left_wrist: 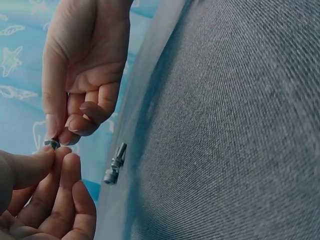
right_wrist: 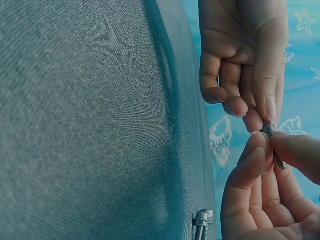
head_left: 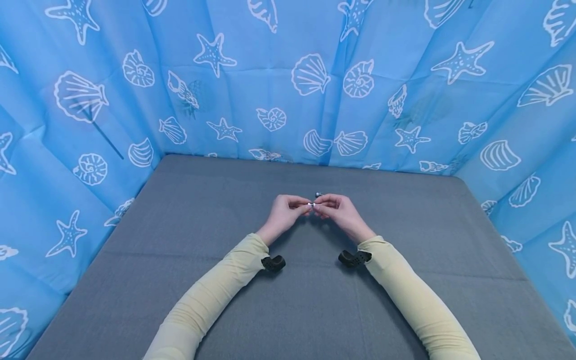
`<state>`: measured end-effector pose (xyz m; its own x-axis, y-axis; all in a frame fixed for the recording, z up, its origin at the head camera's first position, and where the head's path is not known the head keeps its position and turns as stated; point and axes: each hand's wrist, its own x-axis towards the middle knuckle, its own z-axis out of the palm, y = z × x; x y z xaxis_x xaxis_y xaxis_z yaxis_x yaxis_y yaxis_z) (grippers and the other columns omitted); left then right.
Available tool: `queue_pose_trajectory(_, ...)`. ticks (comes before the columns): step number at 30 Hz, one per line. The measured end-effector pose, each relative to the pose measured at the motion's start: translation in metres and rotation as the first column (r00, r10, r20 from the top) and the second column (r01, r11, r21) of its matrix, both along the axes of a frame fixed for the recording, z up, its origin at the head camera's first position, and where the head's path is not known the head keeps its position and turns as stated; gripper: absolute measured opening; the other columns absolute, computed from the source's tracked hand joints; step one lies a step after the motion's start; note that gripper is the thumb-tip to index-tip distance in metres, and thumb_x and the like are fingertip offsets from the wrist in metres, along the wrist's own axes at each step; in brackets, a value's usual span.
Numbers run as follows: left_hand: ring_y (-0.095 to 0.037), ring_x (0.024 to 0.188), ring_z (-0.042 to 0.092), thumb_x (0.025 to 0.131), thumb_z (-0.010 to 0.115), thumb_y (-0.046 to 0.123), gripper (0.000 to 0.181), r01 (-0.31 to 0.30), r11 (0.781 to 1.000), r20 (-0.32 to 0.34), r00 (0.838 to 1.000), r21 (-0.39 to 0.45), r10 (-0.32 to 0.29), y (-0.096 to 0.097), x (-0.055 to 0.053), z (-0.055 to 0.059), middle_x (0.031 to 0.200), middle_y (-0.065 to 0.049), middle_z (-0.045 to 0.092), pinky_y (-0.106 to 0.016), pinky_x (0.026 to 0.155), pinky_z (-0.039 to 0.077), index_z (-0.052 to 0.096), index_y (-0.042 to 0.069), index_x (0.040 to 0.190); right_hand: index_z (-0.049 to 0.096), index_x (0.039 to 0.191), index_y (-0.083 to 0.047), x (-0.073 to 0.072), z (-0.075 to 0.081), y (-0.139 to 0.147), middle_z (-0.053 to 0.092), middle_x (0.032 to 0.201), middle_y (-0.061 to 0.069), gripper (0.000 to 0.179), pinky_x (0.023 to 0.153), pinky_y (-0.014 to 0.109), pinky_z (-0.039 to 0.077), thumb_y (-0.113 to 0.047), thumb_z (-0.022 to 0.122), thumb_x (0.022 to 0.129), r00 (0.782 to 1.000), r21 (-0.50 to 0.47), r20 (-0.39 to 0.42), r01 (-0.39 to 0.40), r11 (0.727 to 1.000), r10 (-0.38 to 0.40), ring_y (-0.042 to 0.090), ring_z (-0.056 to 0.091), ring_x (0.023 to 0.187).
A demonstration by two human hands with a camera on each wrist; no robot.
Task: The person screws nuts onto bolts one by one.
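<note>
In the head view my left hand [head_left: 282,212] and right hand [head_left: 343,210] meet fingertip to fingertip over the grey table. Between them they pinch a small metal bolt [right_wrist: 280,161]. Its slim shank slants out below the right thumb and fingers in the right wrist view. The left thumb and index finger grip its other end, where ringed metal [right_wrist: 268,129] shows. A bit of shiny hex metal [left_wrist: 52,144] peeks out between both sets of fingertips in the left wrist view; most of it is covered.
More bolts with hex parts [left_wrist: 116,164] lie together on the grey cloth-covered table [head_left: 216,210], just beyond the right fingers in the head view. A blue curtain [head_left: 270,80] with white shells and starfish surrounds the table's back and sides.
</note>
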<state>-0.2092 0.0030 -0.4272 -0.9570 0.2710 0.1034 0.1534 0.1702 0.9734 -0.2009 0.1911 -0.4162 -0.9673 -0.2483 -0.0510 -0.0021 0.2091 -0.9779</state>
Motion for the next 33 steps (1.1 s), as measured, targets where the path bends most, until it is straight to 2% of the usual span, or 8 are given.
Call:
queue_pose_trajectory(6, -0.013, 0.077, 0.068, 0.089, 0.070, 0.011, 0.014, -0.002, 0.998, -0.033, 0.999, -0.058, 0.000, -0.0001, -0.0001, 0.0014, 0.086, -0.002, 0.072, -0.028, 0.067, 0.055, 0.074, 0.003, 0.100, 0.063, 0.110, 0.003, 0.0004, 0.0000, 0.0002, 0.065, 0.103, 0.021, 0.023, 0.083, 0.044, 0.052, -0.014, 0.063, 0.094, 1.000, 0.001, 0.012, 0.011, 1.000, -0.011, 0.020, 0.065, 0.088)
queue_pose_trajectory(12, -0.018, 0.078, 0.069, 0.089, 0.069, 0.009, 0.013, -0.013, 0.999, -0.046, 0.999, -0.038, 0.012, 0.0006, 0.0007, -0.0002, 0.086, -0.005, 0.072, -0.033, 0.068, 0.056, 0.074, 0.001, 0.099, 0.058, 0.115, 0.004, 0.0019, -0.0010, -0.0018, 0.063, 0.106, 0.026, 0.030, 0.080, 0.041, 0.053, -0.021, 0.059, 0.097, 0.999, -0.011, 0.047, -0.006, 1.000, 0.007, 0.019, 0.064, 0.086)
queue_pose_trajectory(16, -0.023, 0.080, 0.070, 0.089, 0.069, 0.009, 0.014, -0.016, 1.000, -0.056, 0.998, -0.021, 0.015, 0.0008, 0.0016, -0.0009, 0.087, -0.006, 0.072, -0.030, 0.067, 0.055, 0.074, 0.001, 0.100, 0.057, 0.115, 0.004, 0.0020, -0.0012, -0.0026, 0.062, 0.106, 0.026, 0.029, 0.079, 0.041, 0.053, -0.018, 0.061, 0.096, 1.000, -0.006, 0.020, -0.005, 1.000, 0.005, 0.020, 0.065, 0.086)
queue_pose_trajectory(19, -0.022, 0.080, 0.070, 0.090, 0.069, 0.010, 0.014, -0.024, 0.999, -0.070, 0.997, -0.024, 0.022, 0.0007, 0.0022, -0.0014, 0.087, -0.006, 0.072, -0.026, 0.064, 0.054, 0.074, 0.002, 0.100, 0.058, 0.114, 0.005, 0.0018, -0.0013, -0.0027, 0.062, 0.107, 0.028, 0.029, 0.078, 0.041, 0.052, -0.017, 0.061, 0.096, 1.000, 0.014, 0.010, -0.013, 1.000, 0.013, 0.021, 0.064, 0.086)
queue_pose_trajectory(24, -0.016, 0.077, 0.069, 0.089, 0.070, 0.012, 0.014, -0.037, 0.998, -0.076, 0.997, -0.042, 0.034, 0.0006, 0.0028, -0.0033, 0.086, -0.004, 0.072, -0.025, 0.061, 0.052, 0.074, 0.004, 0.099, 0.060, 0.113, 0.007, 0.0015, -0.0027, -0.0017, 0.062, 0.105, 0.029, 0.033, 0.075, 0.037, 0.053, -0.023, 0.058, 0.098, 0.999, 0.017, 0.039, -0.017, 1.000, 0.016, 0.021, 0.065, 0.084)
queue_pose_trajectory(30, -0.016, 0.078, 0.069, 0.089, 0.069, 0.012, 0.014, -0.036, 0.999, -0.062, 0.997, -0.039, 0.033, 0.0011, 0.0027, -0.0034, 0.086, -0.003, 0.072, -0.025, 0.061, 0.053, 0.074, 0.004, 0.100, 0.059, 0.112, 0.005, 0.0013, -0.0013, 0.0000, 0.062, 0.106, 0.029, 0.027, 0.074, 0.038, 0.053, -0.016, 0.062, 0.095, 1.000, 0.009, 0.010, -0.014, 1.000, 0.014, 0.020, 0.064, 0.083)
queue_pose_trajectory(33, -0.016, 0.077, 0.069, 0.089, 0.070, 0.012, 0.015, -0.034, 0.998, -0.067, 0.997, -0.044, 0.031, 0.0011, 0.0025, -0.0037, 0.086, -0.003, 0.072, -0.025, 0.061, 0.052, 0.074, 0.003, 0.100, 0.060, 0.111, 0.005, 0.0011, -0.0010, 0.0000, 0.062, 0.105, 0.029, 0.027, 0.074, 0.037, 0.053, -0.018, 0.061, 0.096, 1.000, 0.023, 0.024, -0.016, 1.000, 0.016, 0.019, 0.064, 0.083)
